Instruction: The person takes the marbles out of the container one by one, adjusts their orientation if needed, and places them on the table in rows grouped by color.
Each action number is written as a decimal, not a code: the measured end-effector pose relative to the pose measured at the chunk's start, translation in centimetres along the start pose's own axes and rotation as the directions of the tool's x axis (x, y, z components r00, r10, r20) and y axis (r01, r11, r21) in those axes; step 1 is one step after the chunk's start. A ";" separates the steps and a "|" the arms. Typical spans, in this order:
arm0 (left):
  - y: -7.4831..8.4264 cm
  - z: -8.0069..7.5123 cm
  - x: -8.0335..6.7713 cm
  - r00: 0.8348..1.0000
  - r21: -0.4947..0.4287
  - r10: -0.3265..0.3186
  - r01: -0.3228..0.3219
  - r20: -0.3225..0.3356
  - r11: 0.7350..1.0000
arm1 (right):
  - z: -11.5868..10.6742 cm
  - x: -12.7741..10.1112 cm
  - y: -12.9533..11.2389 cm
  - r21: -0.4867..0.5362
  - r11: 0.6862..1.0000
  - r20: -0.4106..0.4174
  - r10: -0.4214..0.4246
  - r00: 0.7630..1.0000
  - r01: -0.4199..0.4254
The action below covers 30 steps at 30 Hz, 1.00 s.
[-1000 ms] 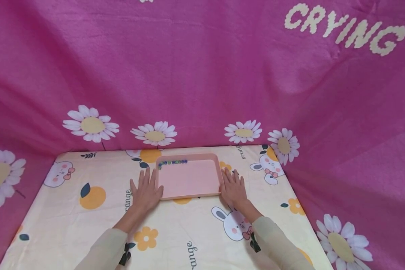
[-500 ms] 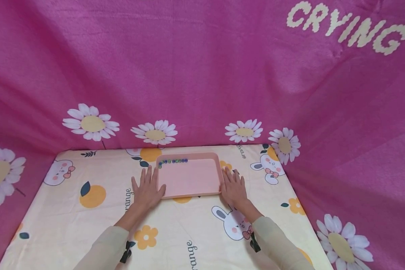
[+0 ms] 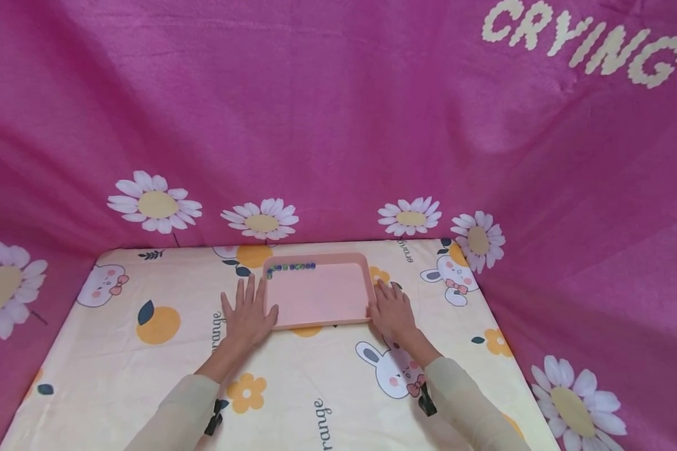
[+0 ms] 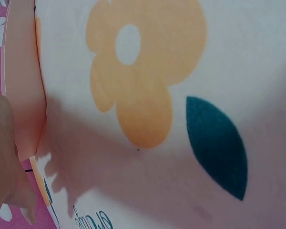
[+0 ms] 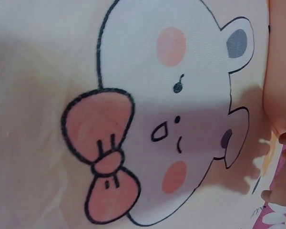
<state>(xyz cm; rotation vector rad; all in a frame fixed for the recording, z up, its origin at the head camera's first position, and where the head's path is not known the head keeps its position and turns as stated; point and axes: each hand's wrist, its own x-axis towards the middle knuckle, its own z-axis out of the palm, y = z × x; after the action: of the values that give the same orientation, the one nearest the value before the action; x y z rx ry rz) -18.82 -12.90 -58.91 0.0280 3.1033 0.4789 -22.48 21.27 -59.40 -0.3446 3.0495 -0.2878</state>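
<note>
One pink tray [image 3: 318, 300] lies long side 9 to 3 o'clock on the cloth [image 3: 118, 357], beads [image 3: 290, 267] at 11. Left hand [image 3: 248, 315] and right hand [image 3: 392, 310] lie flat beside it, fingers straight

We cannot tell what the small coloured pieces [image 3: 290, 267] in the pink tray [image 3: 321, 294] are; they are too small. In both wrist views the hands are mostly cut off by the edge, and the tray shows only partly.
</note>
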 end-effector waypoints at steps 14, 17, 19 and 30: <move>-0.3 0.3 0.2 1.000 0.007 -0.005 0.005 -0.012 1.000 | -1.8 1.5 -1.6 0.082 0.991 -0.260 -0.083 0.962 0.108; -0.2 0.3 0.2 1.000 0.010 -0.006 0.006 -0.015 1.000 | -2.2 1.9 -2.7 0.158 0.975 -0.296 -0.104 0.950 0.156; -0.1 0.2 0.1 1.000 0.010 -0.008 0.009 -0.014 1.000 | -2.3 2.2 -3.4 0.244 0.953 -0.293 -0.103 0.951 0.179; 0.0 0.4 0.2 1.000 0.004 -0.013 0.013 -0.005 1.000 | -2.2 4.3 -7.3 0.731 0.681 -0.121 0.065 0.990 0.045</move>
<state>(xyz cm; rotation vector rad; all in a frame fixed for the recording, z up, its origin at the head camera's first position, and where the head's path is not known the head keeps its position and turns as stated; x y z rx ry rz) -18.99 -12.81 -59.30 0.0061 3.1073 0.4726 -25.30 13.70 -55.97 -0.2459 2.7237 -1.5289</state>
